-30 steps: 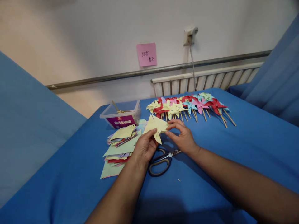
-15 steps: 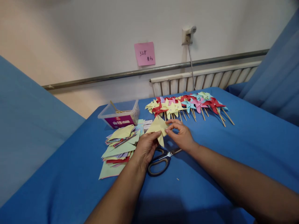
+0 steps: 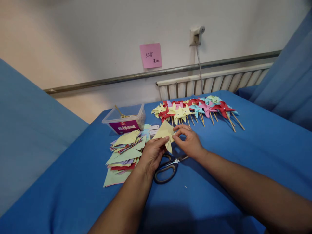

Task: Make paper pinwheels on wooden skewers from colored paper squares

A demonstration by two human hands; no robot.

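Note:
A pale yellow paper pinwheel piece, cut and partly folded, is held up between my two hands. My left hand grips its lower left side, thumb on top. My right hand pinches its right edge between thumb and forefinger. Whether a pin or stick is at its centre I cannot tell. Below my hands, black-handled scissors lie on the blue cloth with the blades pointing right. Left of my left hand is a stack of coloured paper sheets, some of them cut.
A clear plastic box with sticks stands behind the paper stack. Finished pinwheels on sticks lie in rows at the back. Small white boxes sit beside the plastic box. The blue-covered table meets a wall with a radiator.
Almost nothing differs. The paper's lower tip has shifted very slightly to the right, and both hands keep their hold on the paper.

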